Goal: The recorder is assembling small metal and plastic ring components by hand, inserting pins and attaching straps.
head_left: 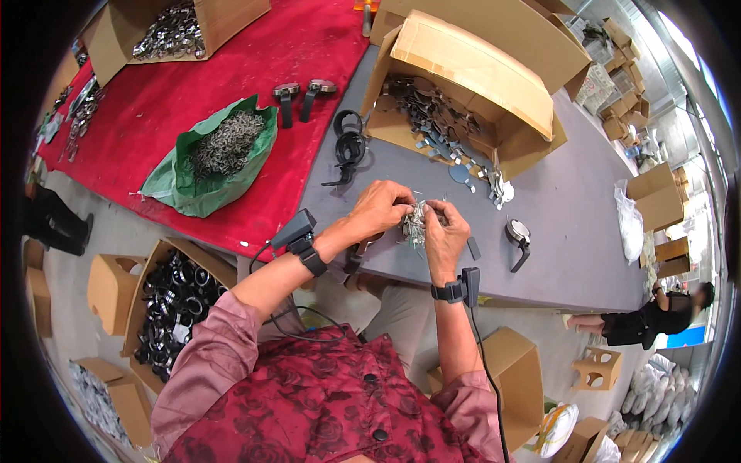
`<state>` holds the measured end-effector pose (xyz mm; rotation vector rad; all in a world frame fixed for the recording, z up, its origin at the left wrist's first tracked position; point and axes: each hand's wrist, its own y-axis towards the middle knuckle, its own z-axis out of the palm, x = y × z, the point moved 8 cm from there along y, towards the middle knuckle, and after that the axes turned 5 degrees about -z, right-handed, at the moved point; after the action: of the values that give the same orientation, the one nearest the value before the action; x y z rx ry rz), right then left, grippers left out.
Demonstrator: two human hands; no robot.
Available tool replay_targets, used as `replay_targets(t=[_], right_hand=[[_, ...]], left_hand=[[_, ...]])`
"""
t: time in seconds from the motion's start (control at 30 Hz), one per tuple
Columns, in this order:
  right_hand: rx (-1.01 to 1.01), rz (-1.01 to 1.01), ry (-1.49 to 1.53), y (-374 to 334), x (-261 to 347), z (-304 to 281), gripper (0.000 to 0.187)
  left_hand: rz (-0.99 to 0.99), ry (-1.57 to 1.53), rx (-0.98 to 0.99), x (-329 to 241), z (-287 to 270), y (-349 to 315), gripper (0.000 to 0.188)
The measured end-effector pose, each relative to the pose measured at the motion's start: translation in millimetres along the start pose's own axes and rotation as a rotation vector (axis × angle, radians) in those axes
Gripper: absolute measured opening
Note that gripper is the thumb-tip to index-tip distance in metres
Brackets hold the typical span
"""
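Over the grey worktop (pixel 571 231), near its front edge: both hands meet on one small bundle of shiny metal clips (pixel 417 220). Left hand (pixel 380 208) grips it from the left, fingers pinched narrow on its top; right hand (pixel 445 235) holds it from the right and below, fingers closed around it. Bundle's long axis runs roughly upright in view, sitting between both hands, equally near each. Counts: two open cardboard boxes of metal parts (pixel 448 116) (pixel 174 31), one green bag of clips (pixel 220 150), one black-handled round piece (pixel 517 235) just right of the hands.
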<state>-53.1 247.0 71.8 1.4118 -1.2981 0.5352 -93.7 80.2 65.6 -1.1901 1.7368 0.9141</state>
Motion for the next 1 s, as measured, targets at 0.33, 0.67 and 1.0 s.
replay_targets(t=[0.33,0.67,1.0], right_hand=[[-0.078,0.088,-0.026,-3,1,2,0.007],[-0.177,0.271,0.317,-17,-22,23,0.006],[-0.169,0.182,0.316,-15,-3,14,0.003]], left_hand=[[0.030,0.072,-0.034,-4,0,-7,0.021],[0.213,0.402,-0.150,-16,3,-16,0.013],[0.248,0.356,-0.392,-20,-14,-16,0.017]])
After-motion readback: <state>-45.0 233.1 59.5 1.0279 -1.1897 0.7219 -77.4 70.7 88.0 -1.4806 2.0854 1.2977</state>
